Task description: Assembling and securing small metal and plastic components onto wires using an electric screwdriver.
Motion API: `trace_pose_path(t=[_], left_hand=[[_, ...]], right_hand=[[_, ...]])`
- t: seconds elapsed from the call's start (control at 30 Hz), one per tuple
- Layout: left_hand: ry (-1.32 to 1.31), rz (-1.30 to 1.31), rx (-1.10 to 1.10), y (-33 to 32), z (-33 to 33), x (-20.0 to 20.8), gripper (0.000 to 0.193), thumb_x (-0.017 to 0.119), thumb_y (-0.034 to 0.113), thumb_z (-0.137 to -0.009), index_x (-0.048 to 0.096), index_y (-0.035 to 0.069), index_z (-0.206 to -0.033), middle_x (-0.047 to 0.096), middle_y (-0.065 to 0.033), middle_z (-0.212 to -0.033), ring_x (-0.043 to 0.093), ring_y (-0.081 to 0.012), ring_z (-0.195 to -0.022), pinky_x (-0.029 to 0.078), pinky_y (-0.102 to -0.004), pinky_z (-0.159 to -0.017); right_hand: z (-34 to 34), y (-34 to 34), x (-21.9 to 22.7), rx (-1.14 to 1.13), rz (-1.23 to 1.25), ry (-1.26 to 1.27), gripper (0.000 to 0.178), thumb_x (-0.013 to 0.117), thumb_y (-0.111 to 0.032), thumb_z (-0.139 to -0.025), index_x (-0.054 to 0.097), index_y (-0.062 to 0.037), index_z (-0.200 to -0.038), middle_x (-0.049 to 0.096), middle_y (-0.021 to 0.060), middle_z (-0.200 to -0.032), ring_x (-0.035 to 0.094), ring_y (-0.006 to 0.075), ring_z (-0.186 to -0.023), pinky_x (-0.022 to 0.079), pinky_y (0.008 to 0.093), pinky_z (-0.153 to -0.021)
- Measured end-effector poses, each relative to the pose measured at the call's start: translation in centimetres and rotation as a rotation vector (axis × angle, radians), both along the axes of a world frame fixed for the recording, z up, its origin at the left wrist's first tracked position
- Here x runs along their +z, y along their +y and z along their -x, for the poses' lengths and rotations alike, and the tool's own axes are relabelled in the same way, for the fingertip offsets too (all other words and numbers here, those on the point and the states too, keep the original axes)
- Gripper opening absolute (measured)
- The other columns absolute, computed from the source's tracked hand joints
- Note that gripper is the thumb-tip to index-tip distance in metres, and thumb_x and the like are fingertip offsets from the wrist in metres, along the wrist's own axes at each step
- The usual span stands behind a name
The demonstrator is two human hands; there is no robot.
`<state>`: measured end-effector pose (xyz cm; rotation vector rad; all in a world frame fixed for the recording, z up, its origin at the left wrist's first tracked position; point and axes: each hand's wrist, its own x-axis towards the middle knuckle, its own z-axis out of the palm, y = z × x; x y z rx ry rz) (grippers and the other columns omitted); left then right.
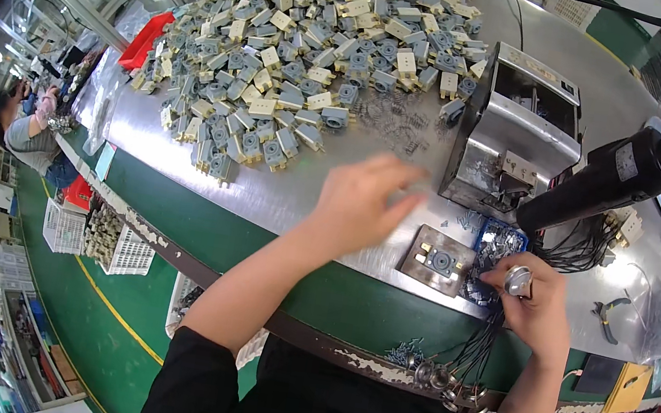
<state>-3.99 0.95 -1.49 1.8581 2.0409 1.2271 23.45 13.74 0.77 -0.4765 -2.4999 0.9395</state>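
Note:
My left hand [362, 199] hovers blurred over the steel table, fingers apart and holding nothing, between the pile of grey and cream plastic parts [311, 56] and a brown fixture plate [437, 261]. One grey and cream part [442, 263] sits on that plate. My right hand [536, 300] is closed on a small round silver metal piece [518, 280] with black wires hanging from it, just right of the plate and over a blue tray of small screws [498, 242].
A steel box machine [521, 124] stands behind the plate. A black power screwdriver [620, 179] hangs at the right. Pliers [607, 315] lie at the right edge. Another person [27, 128] sits far left. White crates [117, 246] stand on the green floor.

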Motion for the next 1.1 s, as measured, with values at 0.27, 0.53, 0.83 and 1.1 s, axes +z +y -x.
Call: trace_pose_path(t=[0.27,0.53,0.83,1.1], left_hand=[[0.337,0.302,0.232,2.9,1.8,-1.1,0.026,0.073,0.028,-0.089,0.075,0.009,-0.106,0.066,-0.0071,-0.098,0.07,-0.0316,-0.085,0.055,-0.0436,-0.073],[-0.731,0.158,-0.172,0.4,0.1,0.0,0.012,0.07,0.004,-0.096,0.07,-0.001,-0.106,0.073,-0.0078,-0.101,0.065,-0.0125,-0.075,0.054,-0.0281,-0.069],[-0.135,0.005,-0.35,-1.3,-2.2,-1.7,0.026,0.069,-0.002,-0.093,0.072,0.001,-0.119,0.077,-0.0093,-0.098,0.066,-0.0095,-0.068,0.051,-0.0242,-0.063],[-0.447,0.011,-0.407,-0.2,-2.9,-2.4,0.019,0.08,0.0,-0.084,0.079,0.003,-0.103,0.078,-0.0103,-0.101,0.063,-0.0101,-0.066,0.049,-0.0258,-0.062]], right_hand=[[-0.1,-0.3,0.1,0.008,-0.008,-0.009,0.027,0.065,0.011,-0.07,0.078,-0.0035,-0.089,0.068,0.0086,-0.093,0.069,0.0246,-0.08,0.054,0.034,-0.07],[-0.1,0.0,0.4,0.124,0.267,0.216,0.012,0.071,0.004,-0.071,0.073,-0.0002,-0.082,0.069,0.0105,-0.086,0.066,0.0241,-0.071,0.05,0.0326,-0.063],[-0.4,0.5,0.6,0.172,0.864,0.305,0.035,0.065,-0.023,-0.092,0.074,0.0109,-0.096,0.065,0.0095,-0.094,0.054,0.0141,-0.08,0.041,0.0283,-0.071],[-0.3,0.8,-1.0,0.147,0.915,0.321,0.045,0.064,-0.033,-0.102,0.072,0.0105,-0.107,0.061,0.0069,-0.097,0.051,0.0118,-0.079,0.038,0.0264,-0.069]])
